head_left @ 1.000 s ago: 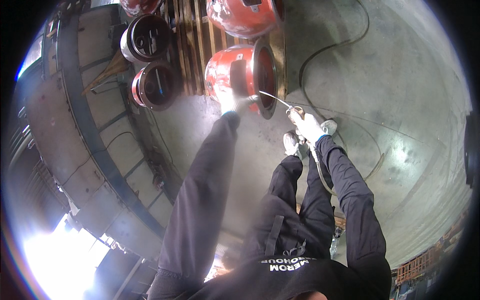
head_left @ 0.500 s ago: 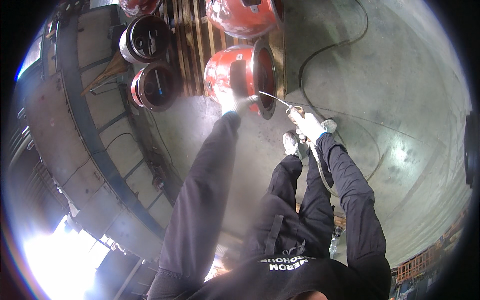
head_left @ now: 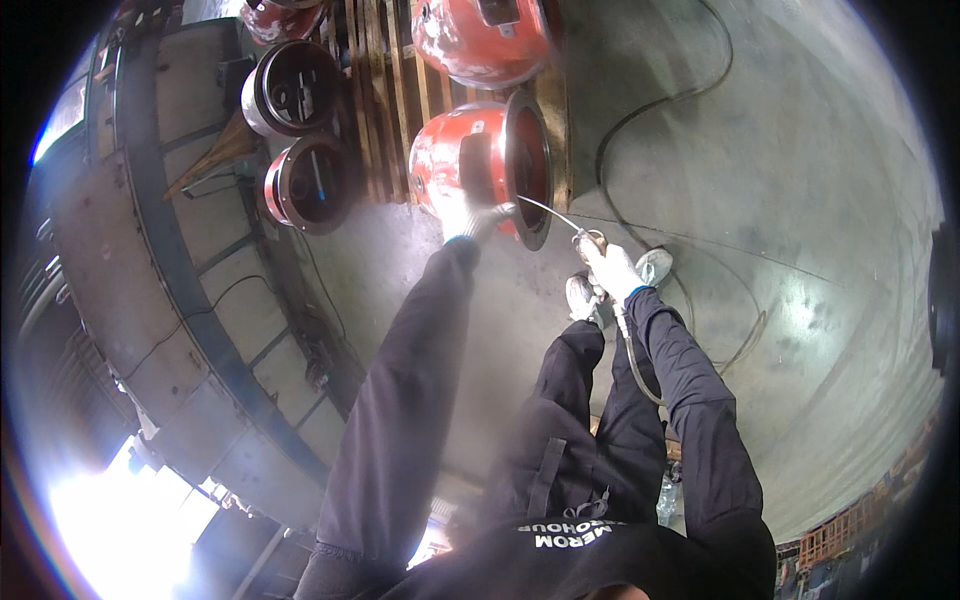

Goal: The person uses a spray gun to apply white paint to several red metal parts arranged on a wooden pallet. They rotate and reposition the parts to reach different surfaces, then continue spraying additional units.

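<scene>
My left hand point(head_left: 466, 217), in a white glove, rests on the near side of a red metal housing point(head_left: 438, 150) with worn pale patches. Its fingers are stretched out toward the housing's flange. The round flanged mouth point(head_left: 544, 170) of the housing faces right. In my gloved right hand point(head_left: 614, 270) is an air blow gun point(head_left: 592, 243), with my fingers closed round it. The gun's thin curved nozzle tube point(head_left: 548, 208) reaches left to the mouth of the housing. A hose point(head_left: 637, 372) hangs down from the gun past my leg.
Wooden pallet slats point(head_left: 385, 100) lie under the housing. Another red housing point(head_left: 480, 40) sits beyond it. Two dark-mouthed round housings point(head_left: 310, 185) stand at the left, beside a long grey bench point(head_left: 160, 290). A dark hose point(head_left: 640, 102) curves over the grey floor point(head_left: 820, 180).
My right hand has shifted slightly left, bringing the blow gun closer to the housing. My left hand has slid a little left along it. The whole view has tilted slightly.
</scene>
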The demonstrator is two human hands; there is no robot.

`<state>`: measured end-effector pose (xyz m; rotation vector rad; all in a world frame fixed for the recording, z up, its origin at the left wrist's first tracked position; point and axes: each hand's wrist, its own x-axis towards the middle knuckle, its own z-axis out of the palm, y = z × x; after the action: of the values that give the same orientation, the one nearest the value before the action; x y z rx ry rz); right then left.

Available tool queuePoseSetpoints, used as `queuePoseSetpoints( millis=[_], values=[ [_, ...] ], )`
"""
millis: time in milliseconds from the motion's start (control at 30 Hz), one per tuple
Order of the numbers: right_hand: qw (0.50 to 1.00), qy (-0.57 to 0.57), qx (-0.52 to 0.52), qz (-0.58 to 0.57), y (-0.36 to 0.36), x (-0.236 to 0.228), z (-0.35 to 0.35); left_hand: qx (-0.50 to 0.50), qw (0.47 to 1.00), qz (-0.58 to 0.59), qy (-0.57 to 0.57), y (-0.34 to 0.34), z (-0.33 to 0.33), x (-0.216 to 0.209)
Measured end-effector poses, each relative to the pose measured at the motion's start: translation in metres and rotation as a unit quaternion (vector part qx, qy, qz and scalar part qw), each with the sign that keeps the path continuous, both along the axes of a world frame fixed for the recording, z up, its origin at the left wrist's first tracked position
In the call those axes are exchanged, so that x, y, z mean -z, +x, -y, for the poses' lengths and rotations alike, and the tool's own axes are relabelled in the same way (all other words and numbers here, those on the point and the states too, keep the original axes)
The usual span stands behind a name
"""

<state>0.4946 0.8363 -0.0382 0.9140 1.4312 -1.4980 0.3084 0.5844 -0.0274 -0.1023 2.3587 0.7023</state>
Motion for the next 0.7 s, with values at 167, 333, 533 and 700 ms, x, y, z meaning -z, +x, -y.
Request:
queuePoseSetpoints(
  millis=[167,333,533,700],
  values=[
    [1.000,0.009,-0.007,-0.009,-0.001,0.005,0.002,0.007,0.998,-0.065,0.001,0.007,0.005,0.012],
    [0.999,-0.030,0.040,0.005,-0.002,0.002,0.004,-0.015,0.996,-0.076,0.036,0.009,0.008,0.019],
    [0.997,-0.049,0.055,0.007,-0.007,-0.003,-0.002,0.001,0.997,-0.061,-0.043,0.009,0.010,0.022],
    [0.994,-0.082,0.065,0.025,-0.010,-0.002,-0.006,0.005,0.998,-0.060,-0.036,0.006,0.009,0.018]
  ],
)
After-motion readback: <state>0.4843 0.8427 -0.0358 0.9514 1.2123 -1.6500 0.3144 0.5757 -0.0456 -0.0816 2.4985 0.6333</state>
